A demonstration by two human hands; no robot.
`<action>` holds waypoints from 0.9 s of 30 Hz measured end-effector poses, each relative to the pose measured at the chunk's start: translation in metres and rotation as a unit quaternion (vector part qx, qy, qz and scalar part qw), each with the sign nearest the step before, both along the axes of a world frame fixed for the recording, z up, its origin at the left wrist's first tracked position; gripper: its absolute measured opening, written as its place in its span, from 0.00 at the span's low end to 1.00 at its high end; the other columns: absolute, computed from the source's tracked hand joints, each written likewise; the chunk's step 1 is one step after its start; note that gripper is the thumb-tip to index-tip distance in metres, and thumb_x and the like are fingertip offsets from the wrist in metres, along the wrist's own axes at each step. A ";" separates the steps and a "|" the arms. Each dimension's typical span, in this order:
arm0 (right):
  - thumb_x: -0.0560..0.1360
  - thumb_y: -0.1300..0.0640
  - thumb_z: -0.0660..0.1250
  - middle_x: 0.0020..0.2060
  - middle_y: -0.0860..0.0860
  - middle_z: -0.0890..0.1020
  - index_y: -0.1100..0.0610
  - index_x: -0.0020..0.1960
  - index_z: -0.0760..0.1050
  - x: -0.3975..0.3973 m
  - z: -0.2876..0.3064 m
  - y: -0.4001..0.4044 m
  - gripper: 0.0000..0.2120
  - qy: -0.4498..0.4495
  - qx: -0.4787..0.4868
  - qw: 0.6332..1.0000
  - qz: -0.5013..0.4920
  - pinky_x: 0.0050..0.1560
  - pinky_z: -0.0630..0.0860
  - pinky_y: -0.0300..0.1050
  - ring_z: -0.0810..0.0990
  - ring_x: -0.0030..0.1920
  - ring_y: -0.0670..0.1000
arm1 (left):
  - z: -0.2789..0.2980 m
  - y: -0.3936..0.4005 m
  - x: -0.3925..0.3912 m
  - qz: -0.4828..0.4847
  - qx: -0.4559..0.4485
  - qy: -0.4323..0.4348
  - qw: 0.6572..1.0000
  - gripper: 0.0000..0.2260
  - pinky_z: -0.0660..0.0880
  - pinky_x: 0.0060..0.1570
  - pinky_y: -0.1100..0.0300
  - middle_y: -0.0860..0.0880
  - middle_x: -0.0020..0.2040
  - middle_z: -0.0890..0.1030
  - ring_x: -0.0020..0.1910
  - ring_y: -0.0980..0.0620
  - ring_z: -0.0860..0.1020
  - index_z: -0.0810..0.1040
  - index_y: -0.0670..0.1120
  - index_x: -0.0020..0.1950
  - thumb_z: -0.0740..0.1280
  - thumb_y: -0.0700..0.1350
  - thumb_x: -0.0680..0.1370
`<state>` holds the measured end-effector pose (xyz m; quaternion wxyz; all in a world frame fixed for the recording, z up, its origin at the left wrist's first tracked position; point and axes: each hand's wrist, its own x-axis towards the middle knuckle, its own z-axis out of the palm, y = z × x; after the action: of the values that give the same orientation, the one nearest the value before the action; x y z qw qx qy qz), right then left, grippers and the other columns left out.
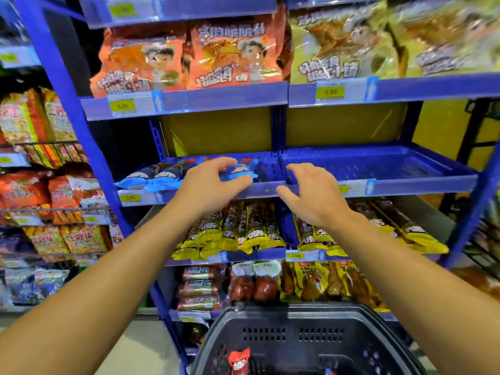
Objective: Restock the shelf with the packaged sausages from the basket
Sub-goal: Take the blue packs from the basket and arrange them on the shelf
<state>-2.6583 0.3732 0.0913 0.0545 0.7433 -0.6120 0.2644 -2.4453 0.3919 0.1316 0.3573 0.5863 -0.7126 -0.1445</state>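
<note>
Several blue-wrapped sausage packs [151,175] lie side by side on the left part of the blue middle shelf [378,169]. My left hand [213,182] reaches over them, its fingers and thumb curled round the rightmost blue pack [240,170]. My right hand [313,193] hovers at the shelf's front lip, fingers spread and bent, holding nothing. The dark basket [297,336] stands low in front of me, with a red sausage pack [239,359] sticking up inside it.
The shelf below holds rows of yellow-wrapped sausages [243,231]. Orange and yellow snack bags [189,55] fill the shelf above. Red sausage packs [200,288] sit on the lowest shelf. A neighbouring rack of snack bags [48,185] stands at the left.
</note>
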 end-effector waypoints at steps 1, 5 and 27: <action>0.79 0.40 0.59 0.70 0.54 0.72 0.55 0.75 0.65 -0.001 -0.001 -0.001 0.30 0.000 0.000 1.000 0.002 0.70 0.64 0.56 0.69 0.70 0.57 | 0.000 0.000 0.003 0.013 -0.076 -0.104 0.992 0.28 0.76 0.57 0.51 0.50 0.63 0.77 0.57 0.47 0.79 0.75 0.54 0.67 0.66 0.64 0.70; 0.79 0.40 0.59 0.69 0.52 0.73 0.54 0.74 0.66 -0.001 -0.004 -0.001 0.29 -0.006 -0.007 1.000 0.004 0.71 0.62 0.55 0.69 0.69 0.56 | 0.013 -0.020 0.004 -0.049 -0.153 -0.242 0.957 0.33 0.69 0.63 0.45 0.52 0.65 0.75 0.63 0.45 0.71 0.71 0.58 0.70 0.56 0.71 0.69; 0.80 0.37 0.54 0.71 0.49 0.70 0.49 0.75 0.64 0.014 -0.008 -0.011 0.28 0.049 0.018 0.999 0.004 0.74 0.56 0.59 0.65 0.72 0.55 | -0.004 -0.048 0.007 0.021 -0.053 -0.345 0.937 0.26 0.60 0.68 0.36 0.50 0.65 0.76 0.65 0.43 0.72 0.68 0.55 0.70 0.60 0.65 0.76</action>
<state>-2.6444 0.3625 0.0828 0.0703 0.7586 -0.6105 0.2165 -2.4385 0.3437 0.1277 0.1233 0.5952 -0.7861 0.1119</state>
